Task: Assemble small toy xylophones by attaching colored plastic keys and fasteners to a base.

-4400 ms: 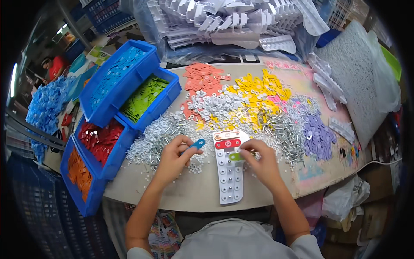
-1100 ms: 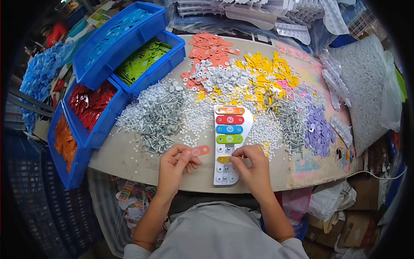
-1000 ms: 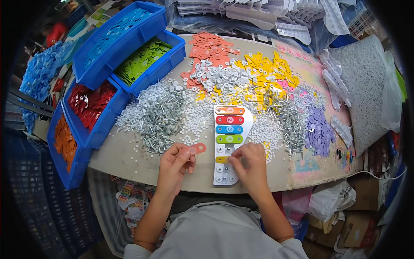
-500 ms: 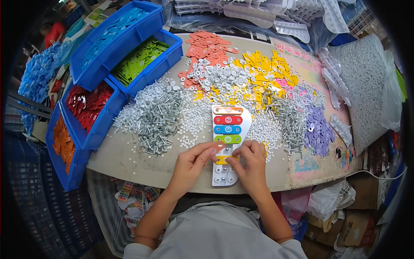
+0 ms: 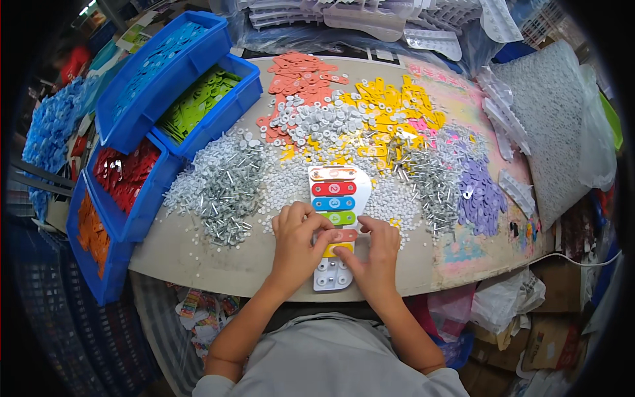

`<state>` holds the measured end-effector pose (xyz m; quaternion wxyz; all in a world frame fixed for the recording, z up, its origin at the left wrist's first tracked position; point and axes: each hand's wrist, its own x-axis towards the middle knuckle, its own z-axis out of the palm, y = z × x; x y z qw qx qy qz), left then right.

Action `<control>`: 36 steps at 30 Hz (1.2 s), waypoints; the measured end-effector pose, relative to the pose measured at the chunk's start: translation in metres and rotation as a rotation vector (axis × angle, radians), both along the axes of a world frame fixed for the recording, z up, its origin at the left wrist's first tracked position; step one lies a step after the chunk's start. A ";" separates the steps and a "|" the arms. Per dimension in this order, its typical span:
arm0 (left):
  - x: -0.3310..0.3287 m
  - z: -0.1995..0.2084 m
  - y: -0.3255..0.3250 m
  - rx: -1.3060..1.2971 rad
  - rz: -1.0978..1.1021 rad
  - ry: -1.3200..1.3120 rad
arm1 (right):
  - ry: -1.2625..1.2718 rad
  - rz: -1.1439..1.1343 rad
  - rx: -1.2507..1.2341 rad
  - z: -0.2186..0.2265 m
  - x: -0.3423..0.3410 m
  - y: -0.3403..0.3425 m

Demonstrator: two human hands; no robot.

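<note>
A white tapered plastic base (image 5: pixel 363 190) lies upright before me, with orange, red, blue and green strips across its upper part. Below them a salmon strip (image 5: pixel 346 235) sits across the base, its left end under the fingers of my left hand (image 5: pixel 296 246), which are closed on it. Just beneath is a yellow strip (image 5: pixel 338 251), partly covered by my hands. My right hand (image 5: pixel 376 259) has its thumb on the yellow strip and its index finger apart, near the salmon strip's right end. White round pegs show at the base's lower end.
Blue bins (image 5: pixel 147 228) of coloured strips stand at the left. Metal pins (image 5: pixel 228 198), white washers (image 5: pixel 324 119), salmon strips (image 5: pixel 301 73), yellow strips (image 5: pixel 397 99) and purple strips (image 5: pixel 477 202) are heaped over the table. A large bag (image 5: pixel 549 119) sits at the right.
The salmon strip, held tilted over the base before, now lies across it between the green and yellow strips. My left hand has moved in over it; my right index finger has spread from the thumb.
</note>
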<state>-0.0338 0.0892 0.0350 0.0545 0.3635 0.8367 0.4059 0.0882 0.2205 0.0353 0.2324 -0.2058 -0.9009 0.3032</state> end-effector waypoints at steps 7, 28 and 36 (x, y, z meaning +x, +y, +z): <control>-0.008 -0.004 -0.002 0.040 0.031 -0.069 | 0.016 -0.015 0.000 -0.003 0.001 0.001; 0.027 -0.038 -0.062 0.285 0.313 -0.268 | -0.242 -0.159 0.644 0.009 -0.103 0.263; 0.017 -0.027 -0.061 0.255 0.266 -0.222 | -0.700 -0.203 0.752 -0.008 -0.149 0.307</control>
